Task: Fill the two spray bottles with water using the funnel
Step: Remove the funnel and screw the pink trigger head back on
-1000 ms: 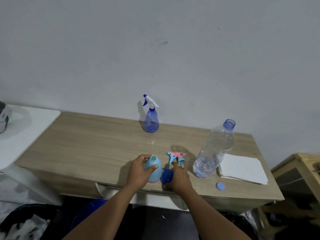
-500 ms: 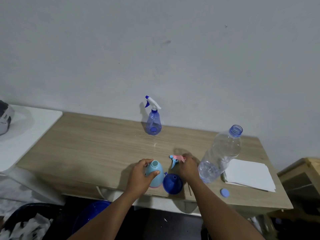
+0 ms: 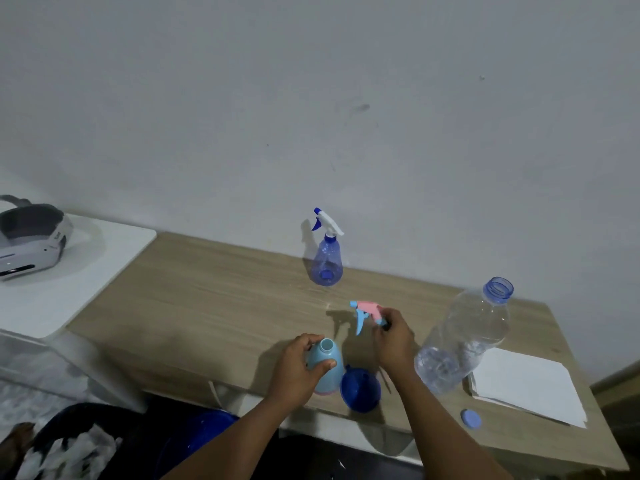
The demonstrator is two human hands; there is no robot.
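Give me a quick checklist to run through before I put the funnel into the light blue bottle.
1. Neck of the light blue bottle open: ok, sprayer off.
2. Bottle steadied: ok, the left hand grips it upright.
3. A free hand for the funnel: not ok, the right hand holds the pink sprayer head.
4. Is the funnel in reach: ok, right beside the bottle.
5. Is the water bottle uncapped: ok, its cap lies apart; some water inside.
6. Is the second spray bottle opened: not ok, sprayer on.
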